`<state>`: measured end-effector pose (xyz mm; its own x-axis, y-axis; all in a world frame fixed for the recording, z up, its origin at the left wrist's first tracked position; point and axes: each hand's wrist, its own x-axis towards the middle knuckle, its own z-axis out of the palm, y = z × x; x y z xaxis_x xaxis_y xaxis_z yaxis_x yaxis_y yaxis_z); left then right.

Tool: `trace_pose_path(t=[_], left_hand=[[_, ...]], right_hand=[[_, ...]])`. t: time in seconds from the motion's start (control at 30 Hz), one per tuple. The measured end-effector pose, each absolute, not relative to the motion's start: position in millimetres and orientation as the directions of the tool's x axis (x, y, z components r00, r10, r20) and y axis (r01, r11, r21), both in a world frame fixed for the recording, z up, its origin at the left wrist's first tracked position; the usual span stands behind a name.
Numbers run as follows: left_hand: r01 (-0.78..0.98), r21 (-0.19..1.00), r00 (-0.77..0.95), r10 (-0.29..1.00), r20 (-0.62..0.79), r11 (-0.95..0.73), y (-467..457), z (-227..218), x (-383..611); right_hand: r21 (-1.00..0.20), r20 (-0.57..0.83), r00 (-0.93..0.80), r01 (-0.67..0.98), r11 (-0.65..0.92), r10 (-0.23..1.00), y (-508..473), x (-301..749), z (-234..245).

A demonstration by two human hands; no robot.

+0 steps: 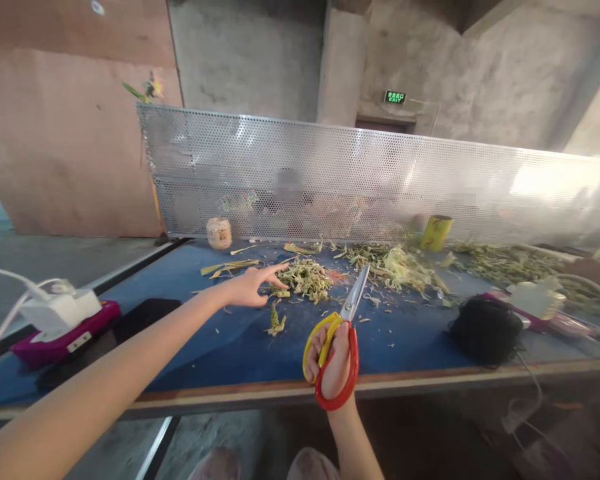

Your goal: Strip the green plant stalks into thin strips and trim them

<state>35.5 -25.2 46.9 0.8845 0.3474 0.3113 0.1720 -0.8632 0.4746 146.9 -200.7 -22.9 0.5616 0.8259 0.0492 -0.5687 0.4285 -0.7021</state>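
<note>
My right hand (pixel 334 363) is wrapped round the handles of a pair of scissors (pixel 351 303), one handle yellow and the other red. The blades are nearly together and point away from me, above the blue table. My left hand (pixel 254 285) reaches out with its fingers apart, beside a heap of dried green plant cuttings (pixel 307 279). Whether the fingertips touch the heap I cannot tell. A single dried sprig (pixel 276 323) lies closer to me, below that hand. Behind the scissors is a larger pile of pale green stalks and leaves (pixel 397 267).
A perforated metal screen (pixel 280 173) stands along the table's far side. A purple power strip (pixel 70 337) with a white plug sits at left, near a dark flat object (pixel 145 317). At right are a black fuzzy bundle (pixel 485 330) and more cuttings. A twine roll (pixel 219 233) and yellow can (pixel 437 233) stand behind.
</note>
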Motion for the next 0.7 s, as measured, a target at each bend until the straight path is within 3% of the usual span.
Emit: trace_pose_path(t=[0.1,0.23,0.37,0.5,0.63,0.7], left_hand=[[0.193,0.377,0.945,0.275,0.177,-0.906,-33.6,35.1,29.5],[0.132,0.37,0.95,0.224,0.218,-0.92,-36.1,26.9,33.3],[0.091,0.571,0.85,0.363,0.383,-0.816,-27.8,23.2,30.3],[-0.027,0.85,0.746,0.556,0.368,-0.526,-20.2,20.3,23.9],[-0.163,0.947,0.709,0.634,0.308,-0.278,-20.5,17.1,22.5],[-0.239,0.961,0.681,0.681,0.268,-0.14,-22.9,17.0,23.4]], right_hand=[[-0.718,0.029,0.558,-0.566,0.406,0.829,-200.1,147.8,-20.4],[-0.745,0.024,0.557,-0.544,0.387,0.83,-199.5,148.1,-20.0],[-0.79,0.049,0.535,-0.496,0.36,0.844,-198.8,150.7,-21.9],[-0.82,0.058,0.516,-0.463,0.336,0.855,-198.3,153.6,-23.0],[-0.866,0.069,0.498,-0.401,0.3,0.865,-195.1,153.9,-21.2],[-0.893,0.144,0.519,-0.299,0.337,0.842,-190.3,154.7,-14.3]])
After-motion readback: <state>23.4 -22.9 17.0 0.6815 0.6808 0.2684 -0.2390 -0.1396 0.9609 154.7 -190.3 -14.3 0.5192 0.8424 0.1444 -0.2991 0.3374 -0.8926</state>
